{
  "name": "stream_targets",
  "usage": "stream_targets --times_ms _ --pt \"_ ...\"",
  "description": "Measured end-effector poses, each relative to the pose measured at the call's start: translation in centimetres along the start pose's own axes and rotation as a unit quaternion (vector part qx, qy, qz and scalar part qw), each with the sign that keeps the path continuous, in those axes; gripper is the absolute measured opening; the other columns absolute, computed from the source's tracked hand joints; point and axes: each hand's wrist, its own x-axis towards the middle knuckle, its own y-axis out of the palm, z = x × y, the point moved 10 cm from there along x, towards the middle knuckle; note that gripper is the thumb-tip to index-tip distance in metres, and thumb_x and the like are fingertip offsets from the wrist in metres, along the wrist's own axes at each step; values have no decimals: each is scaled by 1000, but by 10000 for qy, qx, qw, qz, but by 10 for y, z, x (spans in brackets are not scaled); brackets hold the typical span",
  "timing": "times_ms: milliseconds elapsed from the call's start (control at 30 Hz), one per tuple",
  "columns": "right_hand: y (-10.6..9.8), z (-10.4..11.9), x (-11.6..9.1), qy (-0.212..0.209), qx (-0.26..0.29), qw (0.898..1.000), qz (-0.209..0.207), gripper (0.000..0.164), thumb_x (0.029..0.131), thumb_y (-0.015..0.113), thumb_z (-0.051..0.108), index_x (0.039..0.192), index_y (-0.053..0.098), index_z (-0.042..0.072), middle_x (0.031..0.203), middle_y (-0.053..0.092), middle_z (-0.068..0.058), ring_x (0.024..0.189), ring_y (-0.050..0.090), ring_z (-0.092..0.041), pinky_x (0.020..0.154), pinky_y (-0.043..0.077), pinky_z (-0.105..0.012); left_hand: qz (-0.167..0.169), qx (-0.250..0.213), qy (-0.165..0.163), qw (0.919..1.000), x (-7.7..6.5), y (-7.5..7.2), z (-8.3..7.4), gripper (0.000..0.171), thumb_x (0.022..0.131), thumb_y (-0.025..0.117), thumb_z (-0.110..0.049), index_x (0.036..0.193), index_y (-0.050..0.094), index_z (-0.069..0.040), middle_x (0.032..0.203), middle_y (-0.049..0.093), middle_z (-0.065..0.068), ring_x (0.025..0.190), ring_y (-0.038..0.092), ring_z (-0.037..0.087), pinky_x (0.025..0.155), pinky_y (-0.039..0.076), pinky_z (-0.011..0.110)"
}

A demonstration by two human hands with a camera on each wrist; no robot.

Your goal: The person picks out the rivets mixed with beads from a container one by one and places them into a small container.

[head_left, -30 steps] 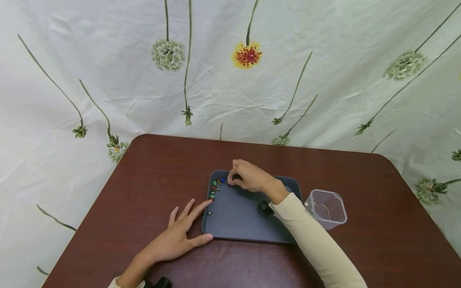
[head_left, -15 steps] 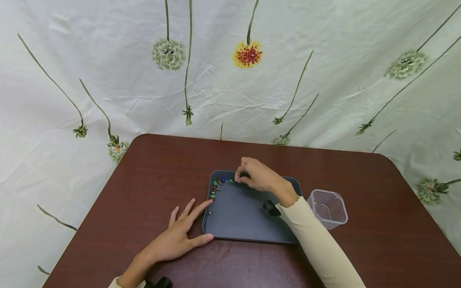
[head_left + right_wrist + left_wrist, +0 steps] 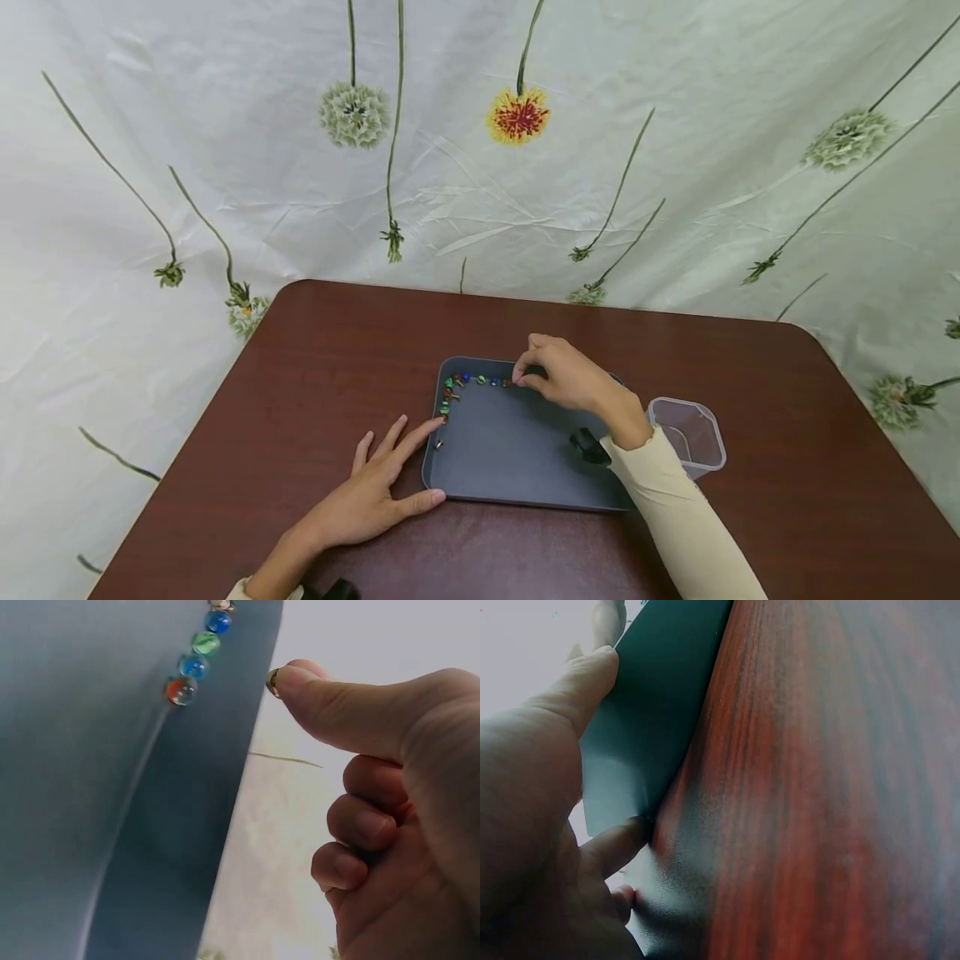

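Observation:
Several small glass marbles (image 3: 205, 643), blue, green and orange, line the back rim of a shallow dark grey tray (image 3: 510, 467). The row bends down the tray's left side, where a small metallic piece (image 3: 438, 445) lies below the others. Between thumb and index finger my right hand (image 3: 566, 375) pinches a tiny shiny gold-coloured piece (image 3: 272, 682), mostly hidden by the fingertips; its other fingers are curled in. It hovers by the back rim, just right of an orange marble (image 3: 181, 691). My left hand (image 3: 363, 500) has spread fingers, touching the tray's left side and front corner.
To the tray's right stands a clear plastic container (image 3: 686, 433), partly behind the right sleeve (image 3: 675, 508). All sit on a reddish-brown table (image 3: 360, 350). A white cloth with flower prints (image 3: 450, 183) hangs behind the far table edge.
My right hand has moved right along the tray's back rim. Green, blue and orange marbles now show to its left, lengthening the visible row. The left hand stays in place.

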Motion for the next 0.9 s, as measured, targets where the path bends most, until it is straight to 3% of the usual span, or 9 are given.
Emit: stream_targets --times_ms 367,633,900 --pt "-25 5 -23 -7 -29 9996 -298 10 86 68 16 94 74 14 76 42 4 65 37 -9 58 33 -21 24 5 22 10000 1 0 0 79 84 65 -50 148 20 -39 152 28 -10 147 3 29 106 -11 60" --pt "-30 -6 -37 102 67 9989 -458 10 85 70 17 93 74 15 73 40 -5 61 28 -8 56 26 -20 15 40 25 10000 0 0 2 80 83 63 -54 148 20 -40 152 29 -11 147 3 28 107 -11 60" --pt "-39 -18 -58 152 -64 9976 -667 8 83 71 16 91 74 17 71 39 -3 61 28 -7 56 29 -20 27 22 32 10000 1 0 1 79 84 64 -50 148 20 -40 152 28 -11 147 3 29 106 -12 60"
